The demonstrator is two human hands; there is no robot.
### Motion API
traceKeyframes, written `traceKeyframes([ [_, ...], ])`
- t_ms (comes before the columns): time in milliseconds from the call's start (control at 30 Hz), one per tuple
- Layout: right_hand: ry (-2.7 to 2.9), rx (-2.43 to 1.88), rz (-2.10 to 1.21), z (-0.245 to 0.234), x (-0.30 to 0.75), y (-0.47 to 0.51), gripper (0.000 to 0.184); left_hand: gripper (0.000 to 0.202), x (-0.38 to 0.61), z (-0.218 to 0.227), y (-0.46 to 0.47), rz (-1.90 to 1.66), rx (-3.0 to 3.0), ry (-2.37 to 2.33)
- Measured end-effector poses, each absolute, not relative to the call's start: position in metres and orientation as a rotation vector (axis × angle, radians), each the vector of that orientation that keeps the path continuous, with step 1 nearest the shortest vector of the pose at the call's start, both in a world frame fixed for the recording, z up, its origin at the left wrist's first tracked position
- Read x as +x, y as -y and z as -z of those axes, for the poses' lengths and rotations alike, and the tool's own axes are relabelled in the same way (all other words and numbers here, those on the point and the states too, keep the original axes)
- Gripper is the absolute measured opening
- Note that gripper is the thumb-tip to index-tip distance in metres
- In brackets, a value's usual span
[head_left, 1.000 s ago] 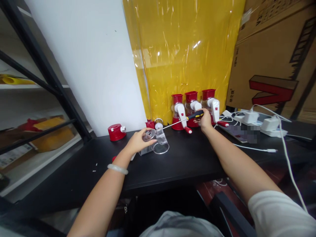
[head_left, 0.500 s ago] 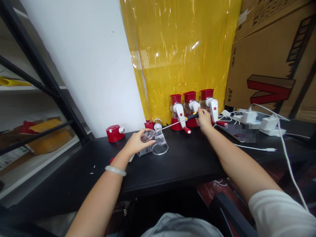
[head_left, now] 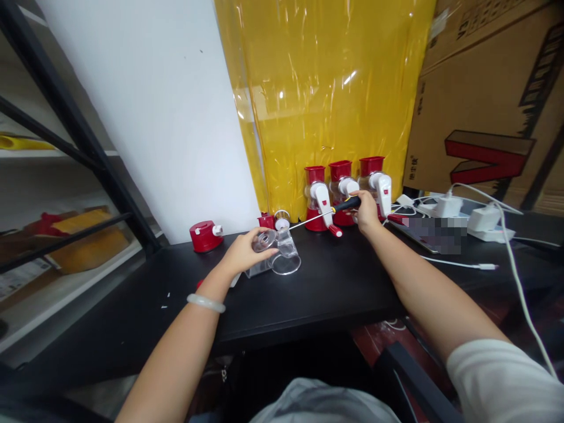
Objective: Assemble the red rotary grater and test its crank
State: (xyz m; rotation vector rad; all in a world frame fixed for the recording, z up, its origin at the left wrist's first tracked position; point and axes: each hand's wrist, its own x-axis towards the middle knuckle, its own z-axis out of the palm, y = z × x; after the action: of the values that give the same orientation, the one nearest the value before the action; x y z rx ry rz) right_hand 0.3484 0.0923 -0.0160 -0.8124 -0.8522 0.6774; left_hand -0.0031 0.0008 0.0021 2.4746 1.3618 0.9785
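My left hand (head_left: 247, 251) is closed round one end of a clear plastic grater housing (head_left: 286, 264), which lies tilted on the black table. My right hand (head_left: 365, 212) grips the black and yellow handle of a screwdriver (head_left: 346, 204). Its long shaft slopes down to the left, and the tip is at the upper edge of the clear housing; whether it touches a screw is too small to see. Just behind the housing are a white-rimmed clear drum (head_left: 282, 220) and a small red part (head_left: 266, 221). Something white and red is partly hidden under my left wrist.
Three red and white rotary graters (head_left: 318, 197) stand along the yellow sheet at the back. A red base (head_left: 206, 236) sits at the left. White chargers (head_left: 448, 207), cables and a tablet (head_left: 418, 235) lie at the right, before a cardboard box (head_left: 476, 106).
My right hand and the screwdriver handle have shifted very slightly to the right, along with a small turn of the view. The left hand's hold on the clear housing is unchanged.
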Motion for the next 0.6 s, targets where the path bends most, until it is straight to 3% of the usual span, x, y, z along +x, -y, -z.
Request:
traceKeyframes([
  [233,0.881,-0.834,-0.61,0.0171,0.3492,-0.0944,0.015,0.06,-0.0021,-0.0046,0.0013,-0.962,2.484,-1.364],
  [500,0.957,-0.925,-0.537,0.019,0.3506,-0.0941,0.035,0.059,-0.0025,-0.0023,-0.0001,-0.97,2.486,-1.371],
  [600,0.911,-0.879,-0.629,0.0194,0.3505,-0.0938,0.032,0.058,-0.0028,-0.0021,-0.0002,-0.966,2.484,-1.367],
])
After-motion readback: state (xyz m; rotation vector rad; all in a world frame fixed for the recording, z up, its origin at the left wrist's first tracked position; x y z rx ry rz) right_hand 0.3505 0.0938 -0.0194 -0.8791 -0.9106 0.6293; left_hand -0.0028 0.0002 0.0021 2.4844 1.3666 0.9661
